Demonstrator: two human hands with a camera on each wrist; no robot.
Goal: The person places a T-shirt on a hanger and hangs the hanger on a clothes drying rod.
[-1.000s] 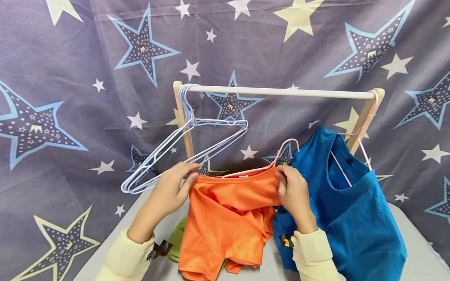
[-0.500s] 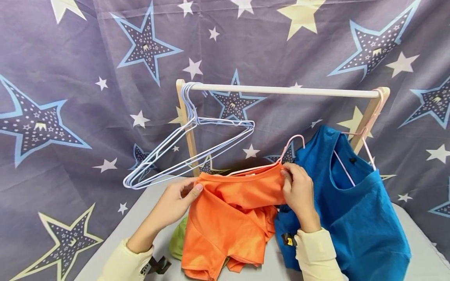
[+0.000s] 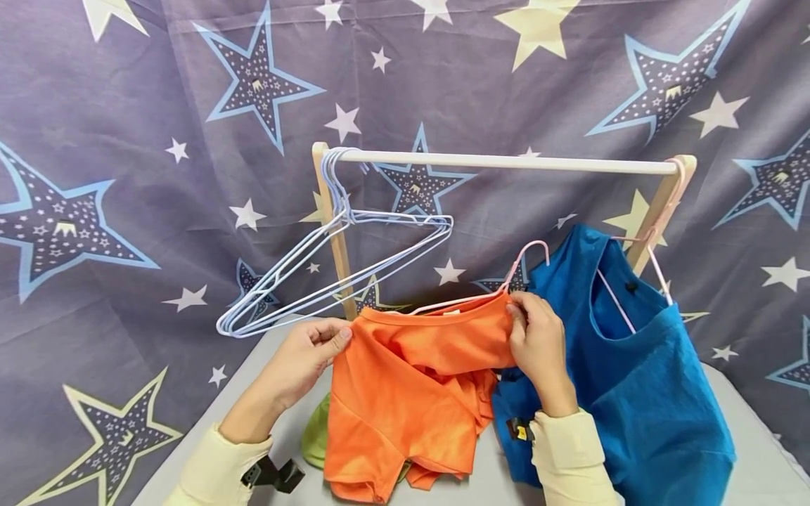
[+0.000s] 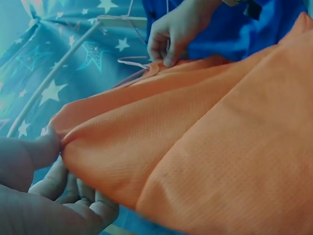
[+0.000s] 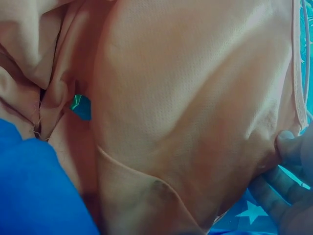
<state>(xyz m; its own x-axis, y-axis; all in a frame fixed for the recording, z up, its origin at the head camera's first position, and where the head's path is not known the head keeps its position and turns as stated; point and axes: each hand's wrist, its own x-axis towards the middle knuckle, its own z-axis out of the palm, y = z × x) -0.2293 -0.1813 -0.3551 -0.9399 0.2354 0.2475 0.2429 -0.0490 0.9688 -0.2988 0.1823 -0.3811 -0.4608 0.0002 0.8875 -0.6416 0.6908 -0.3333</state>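
An orange garment [image 3: 405,407] hangs in the air between the two hands in the head view. My left hand [image 3: 297,365] pinches its upper left edge between thumb and fingers; the left wrist view shows the same pinch on the orange cloth [image 4: 195,147]. At the other end of the neckline, my right hand [image 3: 541,351] grips cloth near the base of a pink hanger's hook [image 3: 530,246]. That hanger's bar shows along the opening, and the rest of it is hidden inside the cloth.
White-blue hangers [image 3: 278,277] hang at the left end of the rack's white rail [image 3: 506,161]. A blue garment [image 3: 645,393] on a pink hanger hangs at the right end. Green cloth [image 3: 314,436] lies on the grey table [image 3: 209,436] behind the orange garment.
Over the last second my left hand has moved slightly left and down, and its grip on the garment's edge has shifted. The pink hook has moved a little right with my right hand.
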